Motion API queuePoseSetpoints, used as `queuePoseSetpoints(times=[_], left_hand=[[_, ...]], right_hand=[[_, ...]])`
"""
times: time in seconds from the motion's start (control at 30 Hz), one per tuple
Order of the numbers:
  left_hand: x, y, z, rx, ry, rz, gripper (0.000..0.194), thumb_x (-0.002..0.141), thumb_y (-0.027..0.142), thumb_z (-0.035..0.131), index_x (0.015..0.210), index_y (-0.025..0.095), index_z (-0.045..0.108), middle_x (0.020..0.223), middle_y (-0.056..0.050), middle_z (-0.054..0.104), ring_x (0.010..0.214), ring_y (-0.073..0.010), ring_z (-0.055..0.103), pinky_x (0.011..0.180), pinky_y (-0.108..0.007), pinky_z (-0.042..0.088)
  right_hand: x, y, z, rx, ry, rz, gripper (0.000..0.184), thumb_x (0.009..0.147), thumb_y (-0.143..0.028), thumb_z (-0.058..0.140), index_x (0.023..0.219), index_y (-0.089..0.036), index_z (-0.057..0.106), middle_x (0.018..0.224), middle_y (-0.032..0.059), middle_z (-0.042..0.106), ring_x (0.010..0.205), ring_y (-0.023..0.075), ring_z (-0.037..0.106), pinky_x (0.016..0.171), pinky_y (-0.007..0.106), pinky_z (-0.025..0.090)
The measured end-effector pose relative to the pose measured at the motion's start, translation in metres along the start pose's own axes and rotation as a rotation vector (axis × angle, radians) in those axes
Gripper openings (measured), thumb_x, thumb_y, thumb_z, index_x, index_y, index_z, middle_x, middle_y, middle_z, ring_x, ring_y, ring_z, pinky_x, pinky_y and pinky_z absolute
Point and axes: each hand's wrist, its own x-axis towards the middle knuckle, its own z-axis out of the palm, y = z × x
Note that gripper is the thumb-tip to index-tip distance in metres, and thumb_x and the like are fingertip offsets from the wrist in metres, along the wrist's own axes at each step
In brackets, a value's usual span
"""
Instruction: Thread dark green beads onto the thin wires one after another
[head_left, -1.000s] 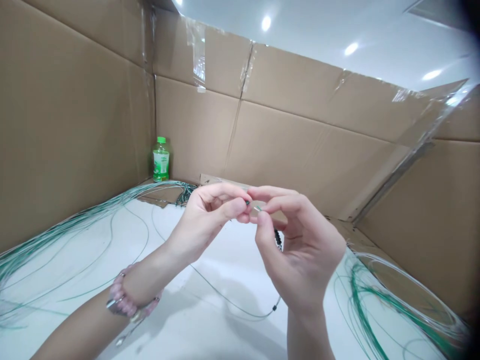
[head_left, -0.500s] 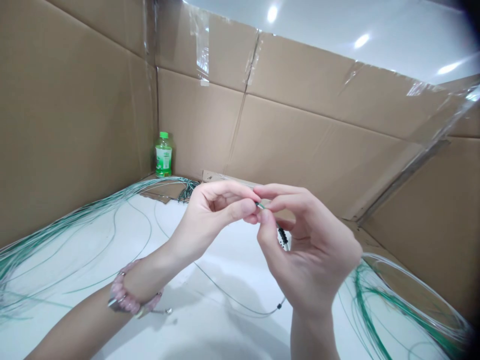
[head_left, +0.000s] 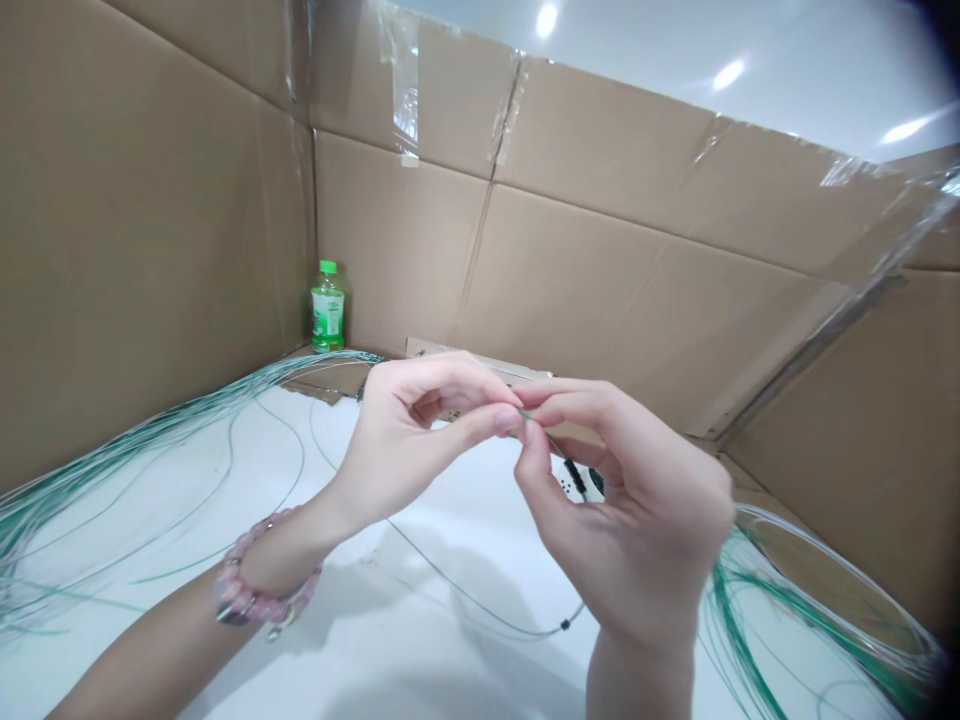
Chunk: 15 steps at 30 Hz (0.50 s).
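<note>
- Left hand (head_left: 424,425): raised above the tabletop (head_left: 360,650), thumb and fingers curled together, fingertips at the end of a thin green wire (head_left: 537,425). Whether they clamp the wire or only touch it cannot be told at this view.
- Right hand (head_left: 630,505): thumb and forefinger closed on the same wire, close to the left fingertips. The two hands nearly touch.
- Wire location: held in the air between both hands, near the middle of the scene. Only a short length shows.
- Black beads (head_left: 576,476) lie just below the right thumb, partly hidden by the hand.
- A loose strand (head_left: 480,603) runs over the tabletop toward the right wrist, with a small black bead (head_left: 565,625) on it. Whether it joins the held wire cannot be told.
- Handling, judged: the wire looks very light, thin and springy, and its smooth coating may slip. Best gripped with the fingertips close to its end, where it bends least.
- Left wrist: a pink beaded bracelet (head_left: 255,575).
- Far left: a long bundle of green wires (head_left: 112,470) on the tabletop. Near right: another bundle of green wires (head_left: 787,610).
- Far corner: a green-capped plastic bottle (head_left: 328,307) stands upright against cardboard walls (head_left: 600,250) joined with clear tape (head_left: 401,90).
</note>
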Motion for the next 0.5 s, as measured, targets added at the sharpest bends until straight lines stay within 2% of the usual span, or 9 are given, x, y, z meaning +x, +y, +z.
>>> queuePoseSetpoints(times=[0.17,0.27,0.37,0.5], left_hand=[[-0.0011,0.0008,-0.0028,0.190,-0.028,0.159,0.015,0.075,0.009,0.070,0.078,0.023,0.073,0.074,0.000,0.070,0.070,-0.0122,0.063,0.062,-0.022,0.051],[-0.0021,0.0027,-0.0044,0.268,-0.041,0.202,0.018,0.075,0.008,0.069,0.080,0.025,0.074,0.076,0.001,0.070,0.072,-0.0128,0.063,0.069,-0.024,0.051],[-0.0022,0.0052,-0.0059,0.268,-0.049,0.176,0.018,0.075,0.008,0.069,0.080,0.025,0.074,0.076,0.001,0.070,0.071,-0.0126,0.063,0.066,-0.023,0.051],[-0.0005,0.0061,-0.0068,0.132,-0.059,0.055,0.020,0.072,0.003,0.070,0.076,0.023,0.073,0.074,0.002,0.070,0.068,-0.0102,0.063,0.059,-0.017,0.050]], right_hand=[[0.0016,0.0016,-0.0039,-0.041,-0.046,0.041,0.016,0.073,0.000,0.059,0.078,-0.015,0.059,0.084,-0.0013,0.067,0.079,0.0075,0.063,0.066,0.014,0.059],[0.0022,0.0027,-0.0061,-0.031,-0.069,0.048,0.016,0.074,0.000,0.059,0.078,-0.016,0.059,0.083,-0.0032,0.067,0.078,0.0063,0.062,0.065,0.012,0.058],[0.0019,0.0024,-0.0083,-0.033,-0.083,0.038,0.017,0.075,-0.001,0.059,0.079,-0.017,0.060,0.081,-0.0042,0.067,0.076,0.0054,0.062,0.064,0.011,0.057],[0.0015,0.0028,-0.0079,0.009,-0.072,0.021,0.016,0.077,-0.002,0.061,0.083,-0.016,0.063,0.080,-0.0026,0.068,0.077,0.0077,0.063,0.061,0.014,0.058]])
